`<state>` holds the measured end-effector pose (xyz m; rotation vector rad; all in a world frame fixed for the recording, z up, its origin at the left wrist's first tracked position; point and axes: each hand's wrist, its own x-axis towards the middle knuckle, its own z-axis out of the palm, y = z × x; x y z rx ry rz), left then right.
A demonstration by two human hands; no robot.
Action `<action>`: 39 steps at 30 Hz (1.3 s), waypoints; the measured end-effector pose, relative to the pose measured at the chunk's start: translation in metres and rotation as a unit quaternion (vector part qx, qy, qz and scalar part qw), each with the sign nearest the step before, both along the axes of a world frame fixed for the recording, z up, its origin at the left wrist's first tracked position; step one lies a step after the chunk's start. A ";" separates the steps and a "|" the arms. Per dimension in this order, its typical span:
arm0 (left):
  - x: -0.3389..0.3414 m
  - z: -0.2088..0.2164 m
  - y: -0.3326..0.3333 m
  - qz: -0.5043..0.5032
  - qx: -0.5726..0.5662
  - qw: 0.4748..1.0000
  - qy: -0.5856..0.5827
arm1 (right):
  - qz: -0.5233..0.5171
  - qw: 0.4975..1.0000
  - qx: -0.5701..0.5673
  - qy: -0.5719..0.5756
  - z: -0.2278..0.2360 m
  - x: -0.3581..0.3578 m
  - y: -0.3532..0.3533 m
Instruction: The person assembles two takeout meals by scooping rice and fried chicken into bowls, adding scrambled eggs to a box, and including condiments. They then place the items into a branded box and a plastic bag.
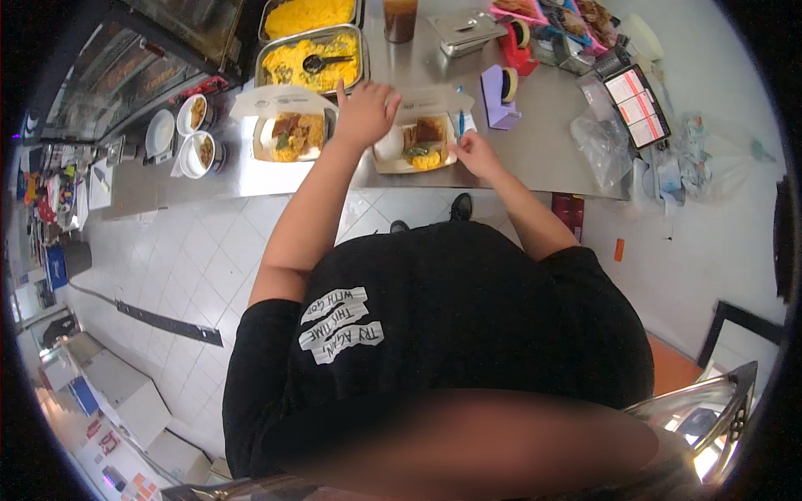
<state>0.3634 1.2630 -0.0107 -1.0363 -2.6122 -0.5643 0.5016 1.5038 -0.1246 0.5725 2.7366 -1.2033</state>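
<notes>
In front of me a paper takeaway box lies with its lid raised at the back. White rice, a brown piece of food, green leaf and yellow scrambled egg fill it. My right hand pinches the box's right edge, beside a blue pen. My left hand hovers at the box's back left, thumb and fingers apart, holding nothing that I can see. To its left is a second filled takeaway box, its lid up too.
Metal trays of scrambled egg stand behind, one with a black ladle. Purple and red tape dispensers are at right, near a plastic bag. White bowls sit left. The steel counter's front edge runs before me.
</notes>
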 end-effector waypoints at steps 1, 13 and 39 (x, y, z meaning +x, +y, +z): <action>0.006 0.002 0.000 -0.023 -0.040 0.998 -0.052 | -0.099 0.990 0.017 0.097 0.006 0.007 0.003; 0.035 -0.127 -0.028 0.157 0.024 0.910 -0.383 | -0.004 0.988 -0.021 -0.155 -0.021 -0.040 -0.028; 0.042 -0.096 -0.036 -0.145 -0.157 0.975 -0.058 | 0.327 0.916 0.181 0.145 0.020 -0.008 -0.022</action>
